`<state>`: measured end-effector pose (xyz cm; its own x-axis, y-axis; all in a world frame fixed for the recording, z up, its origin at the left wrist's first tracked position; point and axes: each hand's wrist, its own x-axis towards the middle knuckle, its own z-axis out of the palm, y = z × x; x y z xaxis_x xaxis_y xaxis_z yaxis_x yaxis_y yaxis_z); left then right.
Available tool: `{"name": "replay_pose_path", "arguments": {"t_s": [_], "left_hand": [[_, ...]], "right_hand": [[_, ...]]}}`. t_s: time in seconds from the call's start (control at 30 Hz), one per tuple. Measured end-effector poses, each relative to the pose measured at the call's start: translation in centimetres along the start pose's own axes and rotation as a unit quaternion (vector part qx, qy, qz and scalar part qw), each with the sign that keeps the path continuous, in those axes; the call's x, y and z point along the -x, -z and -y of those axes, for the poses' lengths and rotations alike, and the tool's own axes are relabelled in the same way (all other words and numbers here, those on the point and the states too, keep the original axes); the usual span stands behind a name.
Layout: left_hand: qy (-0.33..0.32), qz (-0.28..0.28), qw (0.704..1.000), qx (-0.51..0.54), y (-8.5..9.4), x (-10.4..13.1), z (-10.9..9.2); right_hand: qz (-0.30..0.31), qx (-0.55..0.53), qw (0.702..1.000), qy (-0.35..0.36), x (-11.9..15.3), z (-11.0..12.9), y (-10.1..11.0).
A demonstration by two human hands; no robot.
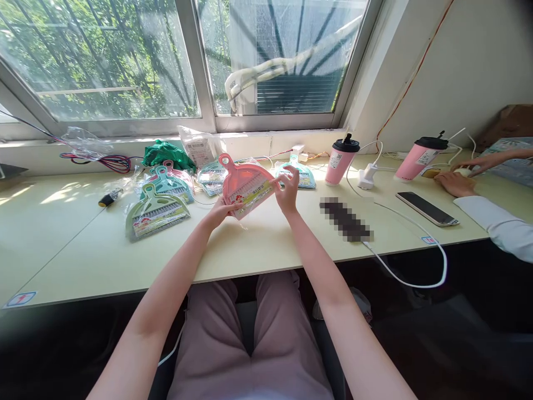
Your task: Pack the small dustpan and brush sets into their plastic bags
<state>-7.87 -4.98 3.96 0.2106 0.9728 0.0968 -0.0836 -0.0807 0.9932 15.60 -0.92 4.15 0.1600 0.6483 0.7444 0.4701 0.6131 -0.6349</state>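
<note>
A pink dustpan and brush set in clear wrapping is held tilted above the table, its handle loop up and to the left. My left hand grips its lower left corner. At its right edge my right hand pinches the wrapping between thumb and finger, the other fingers curled. To the left, a light green set lies in front of teal and pink sets. Behind the held set lie a teal one and, to the right, another teal one.
Two pink cups, a white charger, a phone and a pixelated object with a white cable are on the right. Another person's hands are at far right. A screwdriver lies left.
</note>
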Motion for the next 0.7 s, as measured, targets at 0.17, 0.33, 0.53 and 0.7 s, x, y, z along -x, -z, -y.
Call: {"name": "replay_pose_path", "arguments": {"t_s": [0.17, 0.33, 0.53, 0.7], "left_hand": [[0.001, -0.014, 1.000, -0.026, 0.3, 0.1, -0.1], [0.034, 0.009, 0.997, -0.075, 1.0, 0.1, 0.2], [-0.043, 0.085, 0.995, -0.026, 0.3, 0.2, 0.3], [-0.075, 0.085, 0.991, -0.076, -0.3, 0.0, 0.6]], "right_hand": [[0.089, -0.226, 0.957, -0.157, 0.0, -1.1, -0.2], [0.195, -0.239, 0.903, -0.300, -0.3, -3.0, -0.7], [0.086, -0.157, 0.931, -0.319, -0.2, -2.9, -1.4], [0.031, -0.167, 0.915, -0.365, 0.3, -3.6, -2.2]]}}
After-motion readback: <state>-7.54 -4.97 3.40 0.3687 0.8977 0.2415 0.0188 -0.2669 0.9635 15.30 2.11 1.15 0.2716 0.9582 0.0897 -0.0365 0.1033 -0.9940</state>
